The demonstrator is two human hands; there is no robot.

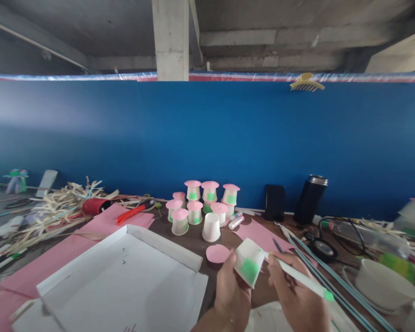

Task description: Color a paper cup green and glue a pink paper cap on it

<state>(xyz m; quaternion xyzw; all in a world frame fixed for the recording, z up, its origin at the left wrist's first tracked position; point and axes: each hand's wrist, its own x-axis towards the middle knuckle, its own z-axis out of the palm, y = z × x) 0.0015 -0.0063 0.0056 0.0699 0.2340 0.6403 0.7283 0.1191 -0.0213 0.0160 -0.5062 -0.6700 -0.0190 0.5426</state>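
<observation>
My left hand is closed around a small white paper cup that is tipped on its side and has a green patch on its wall. My right hand grips a white marker with a green end; its tip touches the cup's upper edge. A loose pink paper disc lies on the table just left of the cup. Behind it stands a plain upturned white cup. Several finished cups with pink caps and green patches are grouped near the blue wall.
A shallow white cardboard tray lies at the left on pink paper sheets. A black flask and a dark block stand by the wall. Long blue-grey sticks, white bowls, an orange cutter and straw strips surround the area.
</observation>
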